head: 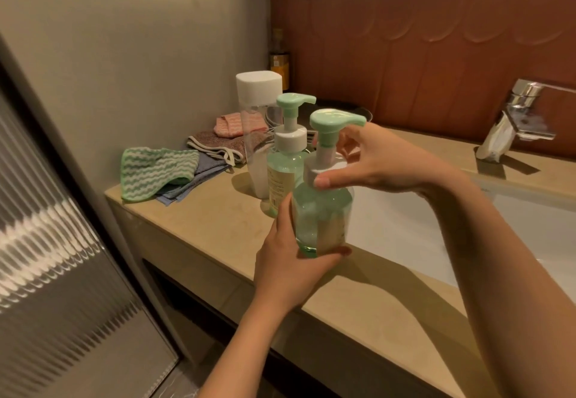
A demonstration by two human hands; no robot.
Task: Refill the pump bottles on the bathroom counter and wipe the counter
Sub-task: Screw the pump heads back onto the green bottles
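A clear green pump bottle [322, 213] with a mint pump head is held above the beige counter [218, 226]. My left hand [290, 260] grips its lower body from below. My right hand [374, 164] pinches the white collar under the pump head, thumb in front and fingers behind. A second, matching pump bottle [285, 160] stands on the counter just behind it. Beside that one stands a tall clear bottle with a white cap [257, 123]. A green striped cloth [156, 170] lies at the counter's left end.
Blue, brown and pink cloths [218, 145] are piled behind the green one near the wall. A white sink basin [405, 229] sits to the right under a chrome faucet [517, 117]. A dark bottle [280, 61] stands in the back corner. A ribbed glass door [46, 241] is at left.
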